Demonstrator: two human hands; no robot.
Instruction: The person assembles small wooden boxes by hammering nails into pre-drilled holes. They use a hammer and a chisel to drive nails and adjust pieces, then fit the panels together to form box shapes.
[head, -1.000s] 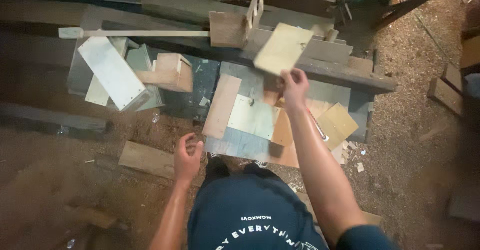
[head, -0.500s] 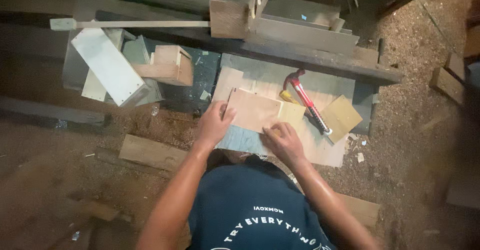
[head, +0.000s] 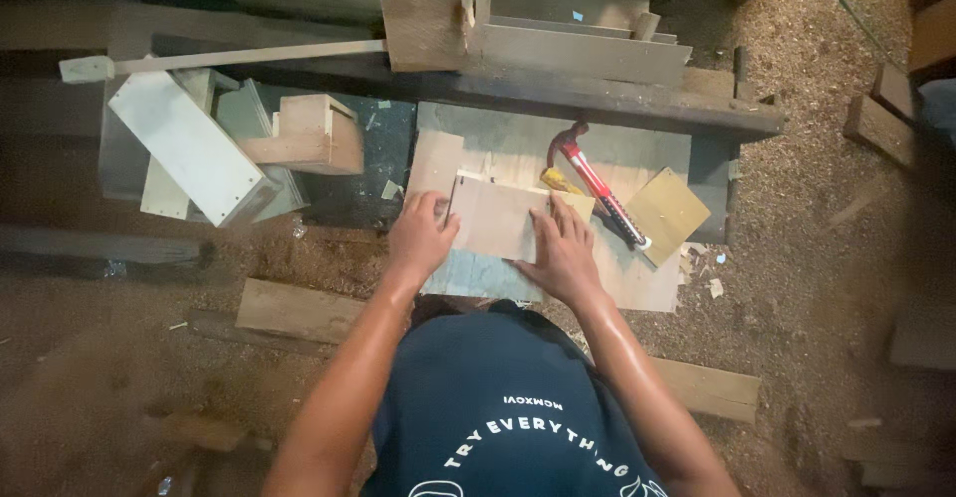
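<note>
A flat rectangular plywood piece (head: 493,216) lies on a stack of boards in front of me. My left hand (head: 420,238) presses on its left edge, fingers spread. My right hand (head: 563,250) rests flat on its right lower corner. Both hands lie on the piece rather than gripping it. A red-handled hammer (head: 596,183) lies just right of the piece, head towards the back, beside a small yellow object (head: 558,180).
A square plywood offcut (head: 665,213) lies right of the hammer. A small wooden box (head: 314,136) and a white panel (head: 189,146) sit at left. Long planks (head: 588,54) run along the back. Sawdust covers the ground; a plank (head: 299,310) lies near my knees.
My right hand held a plywood piece up high a second ago. It came down onto the stack, and both hands now lie flat on it. The hammer has come into view.
</note>
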